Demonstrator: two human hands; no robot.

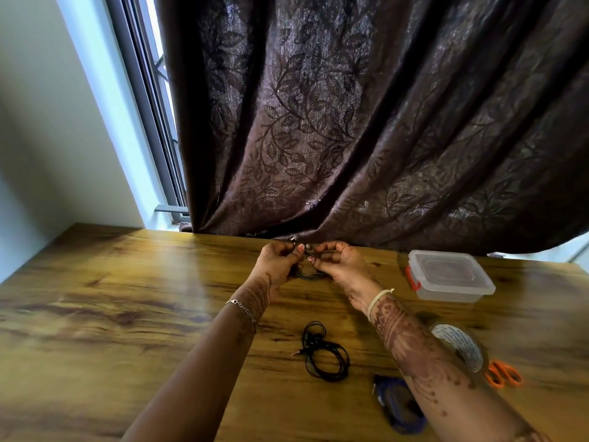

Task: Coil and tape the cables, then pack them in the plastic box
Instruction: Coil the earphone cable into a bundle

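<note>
The lidded plastic box (452, 275) sits closed; its contents cannot be told. Left of the box, the left hand (280, 261) and right hand (341, 266) pinch a coiled cable (307, 273) with curled fingers. A loose black cable (325, 352) lies nearer the person.

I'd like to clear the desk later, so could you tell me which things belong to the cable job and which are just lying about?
In the job: held cable, gripped by left hand and right hand; black cable on the table; tape roll; scissors, likely; plastic box, lid on.
Lying about: curtain; window; blurred blue bundle, purpose unclear.
</note>
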